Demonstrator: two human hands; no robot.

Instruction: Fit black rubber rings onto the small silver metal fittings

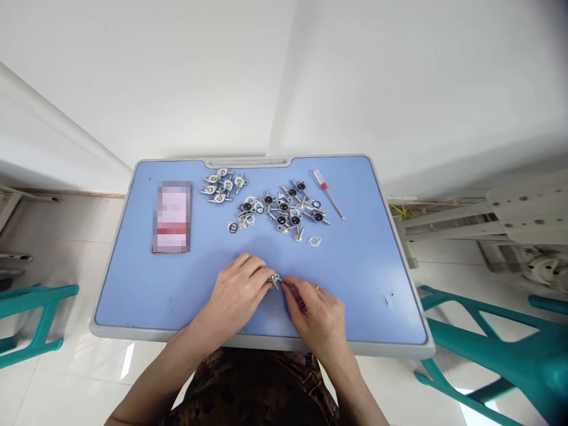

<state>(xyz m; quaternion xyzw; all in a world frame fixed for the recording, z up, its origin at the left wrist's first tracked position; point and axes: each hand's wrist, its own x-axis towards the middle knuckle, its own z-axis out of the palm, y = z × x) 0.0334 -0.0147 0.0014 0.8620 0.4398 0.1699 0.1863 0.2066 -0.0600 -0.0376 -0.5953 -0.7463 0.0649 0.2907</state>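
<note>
Just in front of me, my left hand (244, 290) pinches a small silver metal fitting (276, 279) with a flange and a thin stem. My right hand (316, 310) curls around a slim tool with a reddish handle (300, 302), apparently a screwdriver, mostly hidden by the fingers. Its dark tip meets the fitting or ends close beside it. Beyond my hands lie several loose fittings with black round centres (295, 220). Flat oval metal plates (314, 241) and black rings (233, 227) are scattered among them. Farther back at left is a cluster of silver flanged fittings (219, 195).
The blue table (364, 278) has a grey raised rim. A phone (172, 219) with a blurred screen lies at left. Another screwdriver (328, 194) with a clear and red handle rests at back right. Green stools (492, 337) flank the table; a white wall stands behind.
</note>
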